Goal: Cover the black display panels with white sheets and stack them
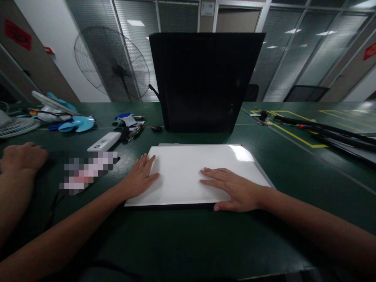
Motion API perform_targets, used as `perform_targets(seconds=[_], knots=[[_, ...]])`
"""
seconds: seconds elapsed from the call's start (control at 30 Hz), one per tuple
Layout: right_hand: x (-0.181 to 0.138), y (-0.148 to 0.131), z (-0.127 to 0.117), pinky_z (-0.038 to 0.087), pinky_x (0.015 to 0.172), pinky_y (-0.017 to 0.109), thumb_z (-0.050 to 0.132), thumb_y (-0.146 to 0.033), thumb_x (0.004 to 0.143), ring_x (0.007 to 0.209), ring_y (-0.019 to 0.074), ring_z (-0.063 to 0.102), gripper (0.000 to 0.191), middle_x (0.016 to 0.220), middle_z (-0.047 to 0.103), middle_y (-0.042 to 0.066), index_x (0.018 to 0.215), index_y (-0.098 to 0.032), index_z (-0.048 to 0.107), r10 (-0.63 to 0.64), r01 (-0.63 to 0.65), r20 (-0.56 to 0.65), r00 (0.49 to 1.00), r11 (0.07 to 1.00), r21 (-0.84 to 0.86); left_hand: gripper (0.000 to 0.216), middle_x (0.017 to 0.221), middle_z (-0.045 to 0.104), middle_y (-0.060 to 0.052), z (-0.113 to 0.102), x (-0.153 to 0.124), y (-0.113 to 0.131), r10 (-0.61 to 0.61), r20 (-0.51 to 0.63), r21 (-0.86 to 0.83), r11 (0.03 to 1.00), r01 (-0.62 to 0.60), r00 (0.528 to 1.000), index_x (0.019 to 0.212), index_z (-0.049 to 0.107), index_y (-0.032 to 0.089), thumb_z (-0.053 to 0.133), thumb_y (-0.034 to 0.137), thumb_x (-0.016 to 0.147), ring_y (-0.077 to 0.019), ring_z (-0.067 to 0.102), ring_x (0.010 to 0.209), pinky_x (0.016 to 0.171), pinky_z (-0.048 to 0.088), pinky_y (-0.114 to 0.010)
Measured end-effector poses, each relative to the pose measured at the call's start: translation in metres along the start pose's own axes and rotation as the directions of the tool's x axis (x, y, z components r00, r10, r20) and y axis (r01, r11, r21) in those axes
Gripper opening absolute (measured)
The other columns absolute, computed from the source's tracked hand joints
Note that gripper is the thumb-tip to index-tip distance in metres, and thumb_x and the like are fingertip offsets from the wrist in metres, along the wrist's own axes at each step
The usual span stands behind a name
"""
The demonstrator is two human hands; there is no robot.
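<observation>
A glossy white rectangular panel [176,168] lies flat on the green table, with a thin greyish layer showing past its far and right edges. My left hand [139,178] rests at the panel's left edge, fingers stretched out and thumb over the white surface. On the right side, my right hand [235,188] lies spread on the panel, its thumb reaching the near edge. Neither hand grips anything. Light from above reflects in the panel's far right corner. What lies under the panel is mostly hidden.
A large black box-like object [207,82] stands behind the panel. Left are a white power bank [104,141], a blurred-out item [88,172], fan parts [78,123] and another person's closed hand [23,156]. Black cables or tubes [323,127] lie right.
</observation>
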State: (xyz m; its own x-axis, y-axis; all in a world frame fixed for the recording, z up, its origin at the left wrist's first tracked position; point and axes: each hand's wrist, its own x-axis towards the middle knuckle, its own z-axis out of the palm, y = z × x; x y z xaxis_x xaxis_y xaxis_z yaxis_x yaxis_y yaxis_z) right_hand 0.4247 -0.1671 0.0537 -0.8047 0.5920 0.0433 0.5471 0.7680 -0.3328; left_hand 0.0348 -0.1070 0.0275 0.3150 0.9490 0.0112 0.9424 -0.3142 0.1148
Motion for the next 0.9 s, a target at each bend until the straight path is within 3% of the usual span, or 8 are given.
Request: perform_targets(seconds=[0.23, 0.43, 0.57, 0.67, 0.77, 0.9], knots=[[0.000, -0.008, -0.001, 0.023, 0.130, 0.052, 0.061, -0.047, 0.100, 0.158, 0.0247, 0.028, 0.069, 0.169, 0.032, 0.006, 0.164, -0.030, 0.038, -0.095, 0.094, 0.020, 0.995, 0.993, 0.076, 0.080, 0.173, 0.022, -0.018, -0.006, -0.002, 0.001, -0.020, 0.024, -0.024, 1.000, 0.020, 1.000, 0.167, 0.024, 0.009, 0.040, 0.041, 0.094, -0.0386, 0.020, 0.159, 0.124, 0.031, -0.058], [0.001, -0.010, 0.002, 0.019, 0.131, 0.051, 0.065, -0.054, 0.097, 0.160, 0.0252, 0.021, 0.080, 0.171, 0.026, 0.008, 0.165, -0.027, 0.035, -0.132, 0.128, 0.036, 0.991, 0.989, 0.080, 0.082, 0.172, 0.017, -0.023, -0.005, -0.001, 0.004, -0.019, 0.030, -0.014, 1.000, 0.020, 0.999, 0.164, 0.027, 0.003, 0.034, 0.053, 0.099, -0.0408, 0.017, 0.159, 0.125, 0.028, -0.060], [0.003, -0.008, 0.001, 0.016, 0.131, 0.051, 0.061, -0.055, 0.099, 0.160, 0.0246, 0.020, 0.077, 0.171, 0.026, 0.010, 0.165, -0.025, 0.035, -0.141, 0.141, 0.050, 0.989, 0.990, 0.010, 0.083, 0.171, 0.012, -0.028, -0.002, -0.002, 0.003, 0.025, 0.068, 0.004, 1.000, -0.025, 0.997, 0.164, 0.022, -0.002, 0.028, 0.053, 0.102, -0.0400, 0.010, 0.160, 0.126, 0.023, -0.061], [0.003, -0.011, -0.001, 0.019, 0.131, 0.053, 0.060, -0.046, 0.101, 0.158, 0.0243, 0.025, 0.064, 0.169, 0.033, 0.010, 0.159, -0.024, 0.046, -0.213, 0.212, -0.002, 0.977, 0.972, -0.106, 0.084, 0.171, 0.006, -0.030, -0.004, -0.004, 0.005, 0.030, 0.109, 0.026, 0.999, -0.033, 0.994, 0.163, 0.018, -0.006, 0.024, 0.052, 0.104, -0.0386, 0.005, 0.160, 0.128, 0.018, -0.057], [0.002, -0.018, -0.003, 0.035, 0.126, 0.051, 0.059, -0.033, 0.101, 0.152, 0.0225, 0.040, 0.043, 0.160, 0.049, 0.008, 0.144, -0.024, 0.063, -0.352, 0.322, -0.094, 0.931, 0.916, -0.239, 0.084, 0.172, 0.005, -0.029, -0.007, -0.005, 0.009, 0.028, 0.133, 0.015, 0.999, -0.030, 0.991, 0.165, 0.017, -0.004, 0.025, 0.054, 0.104, -0.0391, 0.005, 0.160, 0.128, 0.017, -0.058], [0.001, -0.028, -0.003, 0.058, 0.103, 0.040, 0.059, -0.019, 0.099, 0.119, 0.0216, 0.068, 0.027, 0.132, 0.071, 0.010, 0.122, -0.016, 0.074, -0.600, 0.452, -0.141, 0.787, 0.717, -0.531, 0.085, 0.172, 0.009, -0.026, -0.014, -0.003, 0.007, 0.000, 0.125, -0.055, 0.998, 0.007, 0.992, 0.165, 0.022, 0.000, 0.027, 0.059, 0.103, -0.0402, 0.014, 0.160, 0.126, 0.024, -0.060]])
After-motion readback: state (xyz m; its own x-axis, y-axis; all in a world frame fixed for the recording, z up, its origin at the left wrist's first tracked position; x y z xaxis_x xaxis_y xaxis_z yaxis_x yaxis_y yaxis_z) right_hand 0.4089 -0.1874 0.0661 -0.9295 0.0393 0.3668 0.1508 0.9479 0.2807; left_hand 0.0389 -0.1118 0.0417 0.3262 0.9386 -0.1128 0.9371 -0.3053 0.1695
